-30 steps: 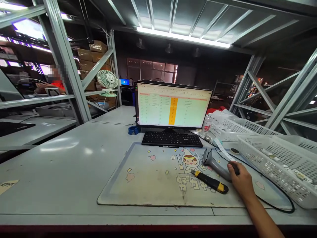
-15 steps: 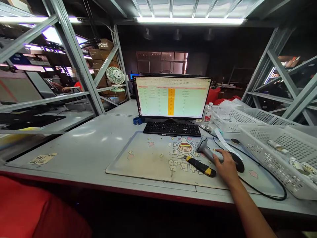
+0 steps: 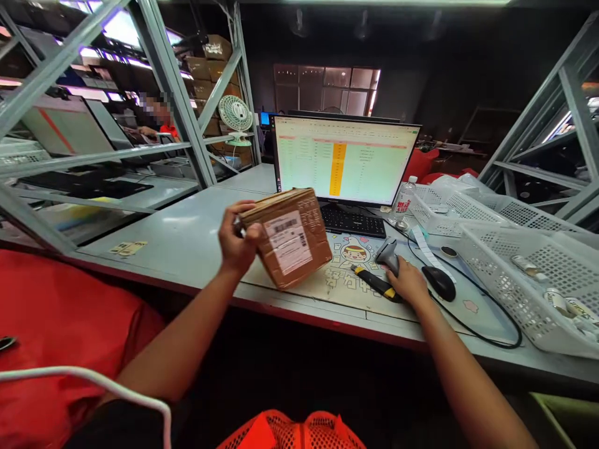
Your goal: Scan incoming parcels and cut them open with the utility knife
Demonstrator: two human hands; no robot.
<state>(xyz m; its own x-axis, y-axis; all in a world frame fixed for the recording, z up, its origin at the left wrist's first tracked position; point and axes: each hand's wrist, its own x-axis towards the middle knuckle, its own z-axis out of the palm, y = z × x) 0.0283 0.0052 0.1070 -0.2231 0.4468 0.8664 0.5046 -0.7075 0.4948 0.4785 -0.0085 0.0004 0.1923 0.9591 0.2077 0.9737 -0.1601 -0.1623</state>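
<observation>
Left hand (image 3: 238,244) gripping the cardboard box (image 3: 314,219), right hand (image 3: 410,280), fingers round the barcode scanner (image 3: 387,251); best square the shipping label (image 3: 288,244) to it!

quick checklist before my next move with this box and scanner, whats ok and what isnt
1. Left hand gripping the cardboard box: ok
2. Printed label turned toward the camera: ok
3. Right hand around the scanner: ok
4. Finger on the scanner's trigger: cannot tell, hidden
5. Utility knife well away from the right hand: not ok, it lies close beside it on the mat
6. Monitor lit: ok
</observation>
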